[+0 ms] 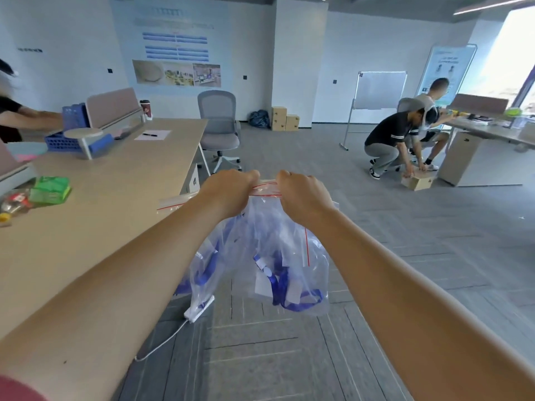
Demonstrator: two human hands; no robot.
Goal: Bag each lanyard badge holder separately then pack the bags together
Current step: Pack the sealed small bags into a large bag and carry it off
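Left hand [228, 192] and right hand [301, 198] fingers pinch the zip strip of the large clear bag [260, 256], hanging above floor right of counter [101, 198]; bagged blue lanyards [289, 290] inside.

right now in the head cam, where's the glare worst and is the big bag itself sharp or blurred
Head view: glare is worst at the window on the upper right, blown out to white; the wide lens bends the forearms and floor lines near the edges; the large clear bag, pinched at its red zip strip by the left hand and right hand, is fairly sharp, but its overlapping plastic blurs the blue lanyards inside.
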